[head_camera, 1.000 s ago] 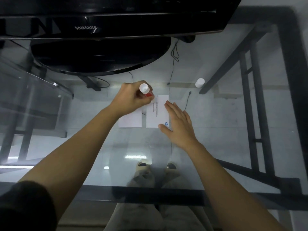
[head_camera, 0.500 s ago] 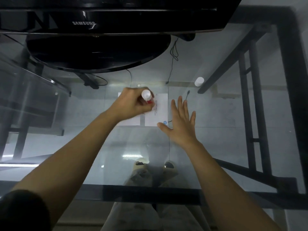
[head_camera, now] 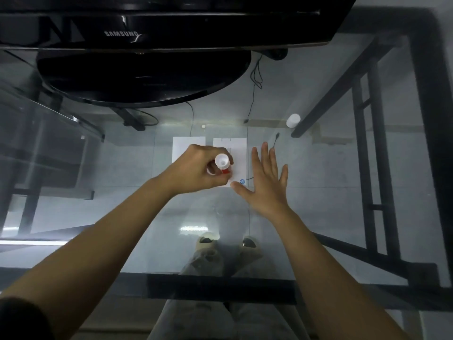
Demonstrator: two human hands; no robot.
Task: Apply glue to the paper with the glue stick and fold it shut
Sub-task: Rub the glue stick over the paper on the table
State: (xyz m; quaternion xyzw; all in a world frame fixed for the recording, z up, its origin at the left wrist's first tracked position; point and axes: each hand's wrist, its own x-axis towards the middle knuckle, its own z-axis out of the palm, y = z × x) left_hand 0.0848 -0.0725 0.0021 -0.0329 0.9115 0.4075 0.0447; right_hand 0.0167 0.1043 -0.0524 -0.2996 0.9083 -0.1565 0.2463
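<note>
A white paper point(head_camera: 234, 149) lies opened flat on the glass table, its left half point(head_camera: 187, 146) blank and its right half printed, with a small blue logo near the front corner. My left hand point(head_camera: 196, 171) grips a red and white glue stick point(head_camera: 222, 164), held upright with its tip down on the right half's near part. My right hand point(head_camera: 266, 182) is spread flat just right of the paper, thumb touching its front right corner, holding nothing. The white cap point(head_camera: 293, 120) of the glue stick lies farther back on the right.
A black Samsung monitor point(head_camera: 147, 28) on a round stand point(head_camera: 144, 77) fills the back of the glass table point(head_camera: 343, 168). Black table frame bars run along the right and the front edge. Cables, my feet and a second glass shelf at left show through the glass.
My left hand has drawn the glue stick from the paper's far edge toward its near part. My right hand lifted off the paper's right half and moved right, fingers spread.
</note>
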